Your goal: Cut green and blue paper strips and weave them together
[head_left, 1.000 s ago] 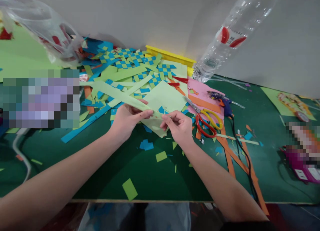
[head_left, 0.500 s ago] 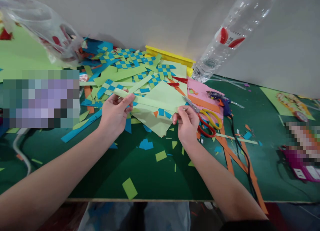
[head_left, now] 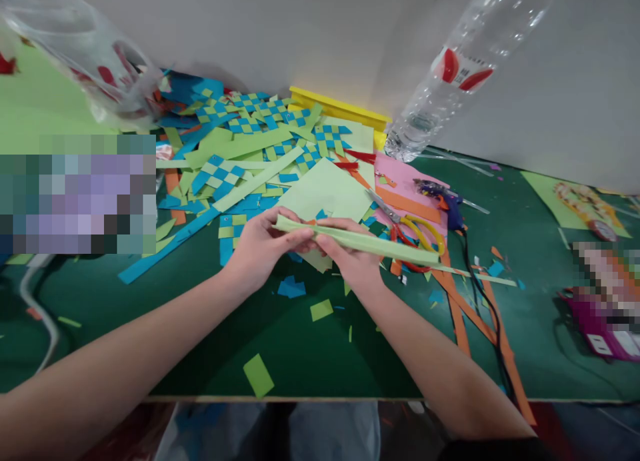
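Observation:
A long, narrow strip of light green paper runs between my hands, its left end near my left thumb and its free end pointing right over the scissors. My left hand pinches it close to that left end. Beside it, thumb on top, my right hand grips the same strip. Under the hands lies a pale green paper sheet, with small blue and orange scraps partly hidden. Scissors with yellow and red handles rest just right of my right hand. Woven blue-and-green paper pieces are piled behind my left hand.
A clear plastic bottle leans against the wall behind a pink sheet. A blue glue gun trails a black cable. Orange strips cross the right side. At the left stands a plastic bag. Paper scraps dot the green table.
My hands have come together, my left moving right and slightly down. The strip, earlier stretched between the hands, now extends rightward past my right hand.

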A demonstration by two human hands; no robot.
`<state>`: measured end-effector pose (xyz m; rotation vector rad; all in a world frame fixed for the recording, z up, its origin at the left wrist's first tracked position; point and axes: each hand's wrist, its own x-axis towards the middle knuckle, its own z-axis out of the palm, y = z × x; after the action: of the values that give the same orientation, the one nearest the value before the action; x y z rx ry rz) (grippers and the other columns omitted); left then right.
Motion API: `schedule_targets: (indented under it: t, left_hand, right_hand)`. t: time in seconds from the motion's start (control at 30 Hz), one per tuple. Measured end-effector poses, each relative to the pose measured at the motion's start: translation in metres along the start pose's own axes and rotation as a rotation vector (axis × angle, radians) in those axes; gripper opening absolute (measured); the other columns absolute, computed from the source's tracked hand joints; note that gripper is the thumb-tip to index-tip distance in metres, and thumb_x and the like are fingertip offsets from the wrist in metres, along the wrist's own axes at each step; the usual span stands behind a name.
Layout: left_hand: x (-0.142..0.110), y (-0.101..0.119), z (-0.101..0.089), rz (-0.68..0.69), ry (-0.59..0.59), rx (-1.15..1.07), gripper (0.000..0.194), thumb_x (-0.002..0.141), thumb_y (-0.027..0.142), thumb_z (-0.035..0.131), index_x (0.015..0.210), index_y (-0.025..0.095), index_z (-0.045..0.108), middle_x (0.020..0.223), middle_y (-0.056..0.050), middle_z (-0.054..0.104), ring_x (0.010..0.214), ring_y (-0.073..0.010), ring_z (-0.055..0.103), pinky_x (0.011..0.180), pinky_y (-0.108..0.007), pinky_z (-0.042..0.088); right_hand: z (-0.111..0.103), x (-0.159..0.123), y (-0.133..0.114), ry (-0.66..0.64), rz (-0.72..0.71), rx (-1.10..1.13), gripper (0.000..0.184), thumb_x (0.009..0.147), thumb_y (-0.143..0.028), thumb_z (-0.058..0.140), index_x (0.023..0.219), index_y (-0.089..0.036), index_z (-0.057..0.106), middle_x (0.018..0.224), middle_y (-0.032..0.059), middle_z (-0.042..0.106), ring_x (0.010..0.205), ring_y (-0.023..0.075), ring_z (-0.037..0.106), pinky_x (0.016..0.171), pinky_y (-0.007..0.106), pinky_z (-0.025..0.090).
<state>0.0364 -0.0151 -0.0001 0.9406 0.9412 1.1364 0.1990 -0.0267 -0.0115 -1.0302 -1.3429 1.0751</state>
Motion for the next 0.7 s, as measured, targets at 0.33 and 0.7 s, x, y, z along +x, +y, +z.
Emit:
schedule_targets:
  t: [0.33, 0.7]
  left_hand:
    - [0.000, 0.003, -0.005, 0.077, -0.040, 0.228, 0.020, 0.076, 0.037, 0.075, 0.073, 0.019, 0.069, 0.059, -0.002, 0.068, 0.053, -0.0158, 0.064, 0.048, -0.025, 0.048]
    - [-0.005, 0.009, -0.001, 0.061, -0.138, 0.357, 0.014, 0.084, 0.031, 0.067, 0.076, 0.021, 0.071, 0.060, 0.002, 0.068, 0.055, -0.0097, 0.062, 0.054, -0.018, 0.049]
  right_hand:
    - [-0.004, 0.000, -0.002, 0.096, -0.030, -0.054, 0.019, 0.084, -0.038, 0.065, 0.073, -0.022, 0.068, 0.064, -0.0026, 0.061, 0.056, 0.0104, 0.056, 0.056, 0.028, 0.049]
    - [-0.005, -0.001, -0.014, 0.014, 0.078, -0.160, 0.019, 0.081, -0.036, 0.068, 0.071, -0.020, 0.069, 0.061, -0.0021, 0.062, 0.058, 0.0120, 0.059, 0.056, 0.028, 0.049]
